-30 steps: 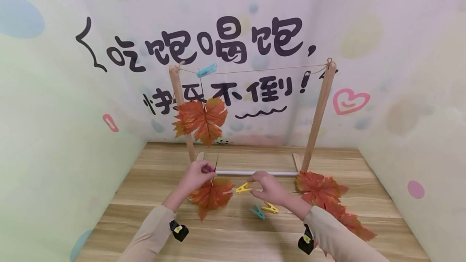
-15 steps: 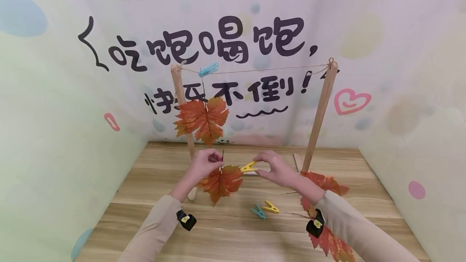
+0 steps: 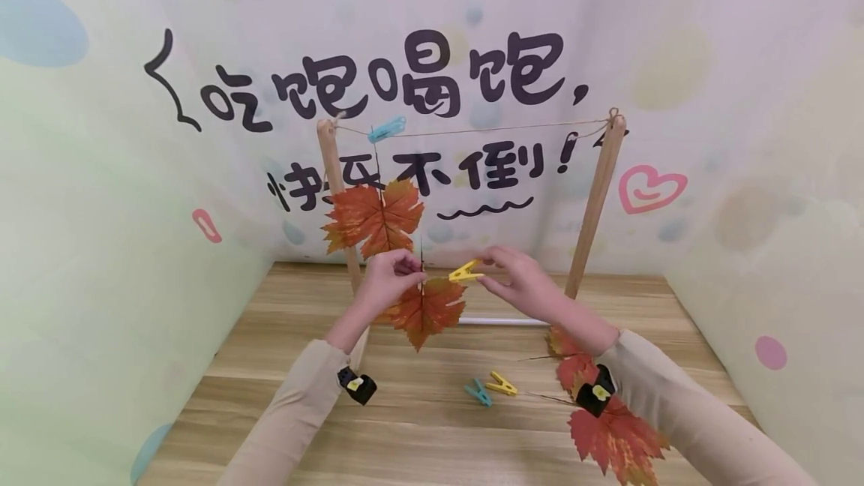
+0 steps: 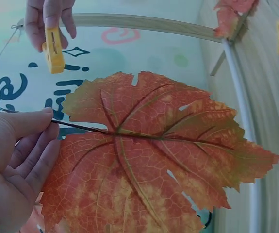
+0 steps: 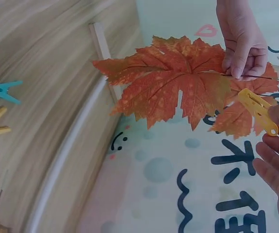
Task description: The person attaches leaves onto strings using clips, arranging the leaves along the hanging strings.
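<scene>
Loose leaves (image 3: 617,441) and two spare pegs (image 3: 502,385) remain unused on bench (image 3: 418,433); left hand (image 3: 389,280) pinches held leaf (image 3: 432,312) midair by its stem, unpegged; right hand (image 3: 523,287) pinches yellow peg (image 3: 463,272) near it; beyond, one hung leaf (image 3: 378,217) already pegged to string (image 3: 499,128)

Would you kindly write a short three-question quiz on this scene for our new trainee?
1. What does the left hand pinch?
2. What colour is the clip in the right hand? A) blue B) yellow C) red
3. True or false: another leaf hangs from the string by a blue clip.

Key:
1. The stem of a reddish-orange leaf.
2. B, yellow.
3. True.
</scene>
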Action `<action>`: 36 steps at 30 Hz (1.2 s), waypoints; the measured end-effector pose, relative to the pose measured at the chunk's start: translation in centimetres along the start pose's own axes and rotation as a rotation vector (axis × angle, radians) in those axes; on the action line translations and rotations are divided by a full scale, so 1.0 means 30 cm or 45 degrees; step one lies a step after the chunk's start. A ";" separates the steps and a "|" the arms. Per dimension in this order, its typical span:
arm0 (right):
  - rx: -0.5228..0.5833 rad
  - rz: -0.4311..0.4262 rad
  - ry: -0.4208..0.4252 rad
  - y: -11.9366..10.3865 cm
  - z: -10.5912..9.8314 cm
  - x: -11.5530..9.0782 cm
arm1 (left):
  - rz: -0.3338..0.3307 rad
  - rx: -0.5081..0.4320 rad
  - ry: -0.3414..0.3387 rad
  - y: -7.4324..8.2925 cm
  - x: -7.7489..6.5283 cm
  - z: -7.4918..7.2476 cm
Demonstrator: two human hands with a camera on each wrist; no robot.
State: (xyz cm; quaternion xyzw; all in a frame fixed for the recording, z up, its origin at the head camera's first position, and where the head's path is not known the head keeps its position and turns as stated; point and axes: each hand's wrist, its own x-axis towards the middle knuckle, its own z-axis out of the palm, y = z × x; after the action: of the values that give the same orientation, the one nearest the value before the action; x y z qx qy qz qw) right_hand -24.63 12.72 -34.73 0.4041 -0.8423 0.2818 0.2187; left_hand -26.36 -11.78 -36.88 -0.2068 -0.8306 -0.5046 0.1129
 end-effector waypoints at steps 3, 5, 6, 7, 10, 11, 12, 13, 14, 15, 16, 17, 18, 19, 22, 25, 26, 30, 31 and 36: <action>0.017 -0.007 0.043 -0.004 -0.026 0.027 | 0.029 -0.014 0.033 0.019 0.023 -0.005; 0.016 -0.019 0.082 -0.008 -0.045 0.047 | 0.031 -0.018 0.045 0.033 0.043 -0.010; 0.015 -0.020 0.102 -0.010 -0.055 0.057 | 0.028 -0.020 0.048 0.041 0.054 -0.014; 0.014 -0.025 0.122 -0.012 -0.064 0.068 | 0.027 -0.025 0.052 0.050 0.064 -0.018; -0.002 -0.012 0.158 -0.018 -0.089 0.096 | 0.021 -0.038 0.070 0.074 0.098 -0.033; -0.002 -0.004 0.166 -0.020 -0.096 0.105 | 0.022 -0.044 0.077 0.083 0.109 -0.038; -0.006 0.002 0.175 -0.021 -0.102 0.112 | 0.023 -0.052 0.086 0.092 0.119 -0.043; -0.008 0.004 0.187 -0.022 -0.107 0.119 | 0.027 -0.063 0.096 0.100 0.129 -0.048; -0.007 0.010 0.199 -0.023 -0.112 0.125 | 0.030 -0.068 0.106 0.108 0.138 -0.052; -0.007 0.010 0.216 -0.025 -0.117 0.132 | 0.034 -0.075 0.113 0.115 0.147 -0.056; -0.005 0.008 0.236 -0.026 -0.122 0.138 | 0.035 -0.084 0.123 0.122 0.155 -0.060; -0.001 0.007 0.257 -0.027 -0.125 0.144 | 0.034 -0.089 0.130 0.129 0.162 -0.063; -0.001 0.007 0.276 -0.028 -0.129 0.149 | 0.033 -0.096 0.137 0.134 0.169 -0.066; 0.002 0.006 0.294 -0.028 -0.132 0.155 | 0.028 -0.100 0.141 0.141 0.175 -0.068; 0.008 -0.003 0.344 -0.032 -0.144 0.171 | 0.020 -0.115 0.152 0.159 0.190 -0.072; 0.006 -0.004 0.388 -0.035 -0.158 0.187 | 0.025 -0.111 0.166 0.178 0.205 -0.074; 0.007 -0.001 0.398 -0.037 -0.163 0.192 | 0.027 -0.109 0.174 0.184 0.211 -0.075; 0.007 0.019 0.405 -0.036 -0.180 0.213 | 0.014 -0.147 0.212 0.203 0.231 -0.078; 0.009 0.022 0.402 -0.034 -0.183 0.218 | 0.009 -0.167 0.223 0.205 0.236 -0.080; 0.028 0.047 0.389 -0.042 -0.198 0.243 | -0.004 -0.228 0.257 0.222 0.256 -0.085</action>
State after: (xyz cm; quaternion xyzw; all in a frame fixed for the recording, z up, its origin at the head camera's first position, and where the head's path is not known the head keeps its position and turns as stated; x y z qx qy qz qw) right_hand -27.01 11.87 -25.58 0.3434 -0.8033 0.3531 0.3347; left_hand -30.19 -9.58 -27.37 -0.1628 -0.7669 -0.5952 0.1763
